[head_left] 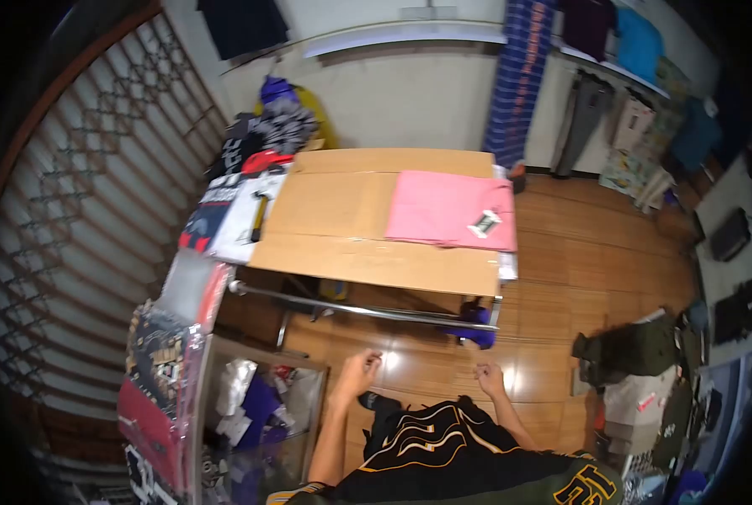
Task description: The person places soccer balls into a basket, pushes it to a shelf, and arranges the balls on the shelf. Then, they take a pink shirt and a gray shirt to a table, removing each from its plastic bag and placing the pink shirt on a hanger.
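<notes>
My left hand (358, 373) hangs in the air in front of the table, its fingers loosely bent and nothing seen in them. Lower right of it, my right hand (490, 379) is also raised near my body, fingers slightly curled and apart, holding nothing visible. Both are clear of the table. A flat cardboard sheet (325, 206) covers much of the tabletop. On its right part lies a folded pink garment (448, 206) with a black-and-white tag (485, 223). Left of the cardboard, a yellow-and-black tool (260, 217) rests on folded white clothing (234, 227).
A metal rail (359, 313) runs below the table's near edge. At my left stands a glass display case (262, 421) with packaged clothes on top. Stacked garments (629, 349) are at the right. A folding lattice gate (98, 168) spans the left wall.
</notes>
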### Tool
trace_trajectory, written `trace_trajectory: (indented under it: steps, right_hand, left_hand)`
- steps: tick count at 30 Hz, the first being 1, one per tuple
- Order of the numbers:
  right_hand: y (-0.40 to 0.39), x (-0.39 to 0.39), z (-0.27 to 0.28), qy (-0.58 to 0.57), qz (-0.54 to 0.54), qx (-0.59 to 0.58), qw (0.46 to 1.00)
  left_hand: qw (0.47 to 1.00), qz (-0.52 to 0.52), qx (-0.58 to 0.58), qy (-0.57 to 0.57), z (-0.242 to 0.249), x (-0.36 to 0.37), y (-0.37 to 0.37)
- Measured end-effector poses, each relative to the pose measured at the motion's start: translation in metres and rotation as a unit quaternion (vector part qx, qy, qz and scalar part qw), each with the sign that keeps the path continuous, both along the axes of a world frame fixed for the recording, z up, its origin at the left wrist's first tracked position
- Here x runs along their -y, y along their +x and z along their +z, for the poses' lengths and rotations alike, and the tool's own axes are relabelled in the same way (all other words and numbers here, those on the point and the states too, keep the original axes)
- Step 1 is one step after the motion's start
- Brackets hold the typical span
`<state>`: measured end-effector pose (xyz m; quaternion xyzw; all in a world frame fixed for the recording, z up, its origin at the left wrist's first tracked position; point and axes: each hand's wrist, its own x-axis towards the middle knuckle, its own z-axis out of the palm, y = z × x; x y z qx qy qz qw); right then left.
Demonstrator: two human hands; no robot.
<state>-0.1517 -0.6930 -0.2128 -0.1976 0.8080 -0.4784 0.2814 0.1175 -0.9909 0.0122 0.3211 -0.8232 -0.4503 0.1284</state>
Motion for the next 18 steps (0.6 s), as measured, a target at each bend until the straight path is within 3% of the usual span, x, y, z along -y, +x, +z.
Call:
trace_trajectory:
  steps: [3, 6, 9, 11, 18]
  right_hand:
    - [-0.024, -0.1, 0.013, -0.047, -0.095, 0.083, 0.991]
    - [-0.05, -0.201, -0.002, -0.021, -0.163, 0.053, 0.985]
    - [-0.073, -0.259, 0.023, 0.014, -0.227, 0.053, 0.972]
    - [-0.088, -0.28, 0.044, 0.03, -0.261, 0.067, 0.963]
    - [-0.143, -0.261, 0.07, -0.048, -0.312, 0.08, 0.946]
  left_hand:
    - [0.998, -0.037, -0.037, 0.03, 0.026, -0.044, -0.08]
    - [0.994, -0.082, -0.034, 0.062, 0.041, -0.089, -0.152]
    - [0.988, -0.119, -0.035, 0.092, 0.044, -0.133, -0.212]
    - [0.979, -0.144, -0.063, 0.128, 0.054, -0.154, -0.246]
    - [0.984, -0.131, -0.11, 0.059, 0.059, -0.156, -0.341]
